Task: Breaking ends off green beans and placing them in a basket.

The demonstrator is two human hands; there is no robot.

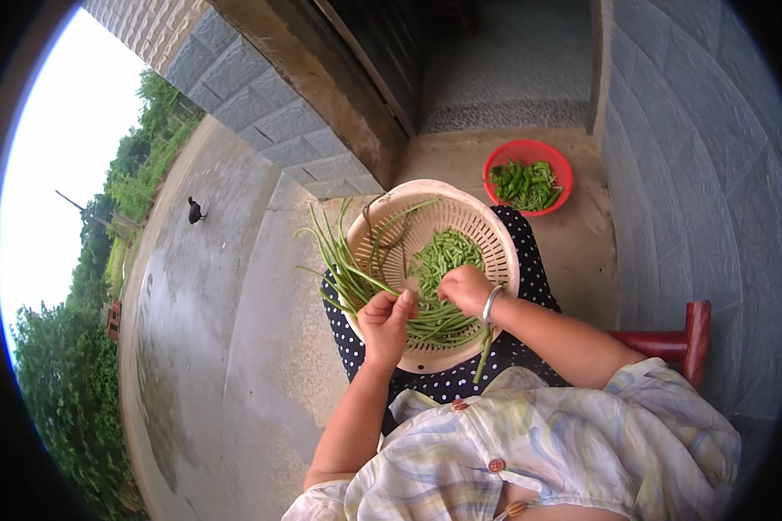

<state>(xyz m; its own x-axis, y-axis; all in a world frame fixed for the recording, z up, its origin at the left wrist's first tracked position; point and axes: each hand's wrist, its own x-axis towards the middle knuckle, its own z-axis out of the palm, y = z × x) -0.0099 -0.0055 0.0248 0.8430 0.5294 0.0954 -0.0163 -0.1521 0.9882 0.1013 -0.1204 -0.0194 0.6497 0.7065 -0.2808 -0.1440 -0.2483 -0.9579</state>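
Note:
A pale plastic colander (506, 247) rests on my lap over dark polka-dot cloth. Inside it lies a heap of short-cut green bean pieces (448, 254), with whole long beans (440, 327) curled nearer my body. More long beans (339, 251) hang over the left rim. My left hand (386, 319) pinches a long bean (427, 301) between thumb and fingers. At that bean's right end, my right hand (467, 291) has its fingers closed together above the cut pieces; its fingertips are partly hidden. One bean (483, 358) sticks out over the near right rim.
A red plastic basket (490, 189) of green peppers (524, 182) stands on the floor beyond the colander. To my right are a red wooden chair part (696, 345) and a grey tiled wall (684, 163). A dark bird (195, 211) is on the wet concrete at left. A doorway opens ahead.

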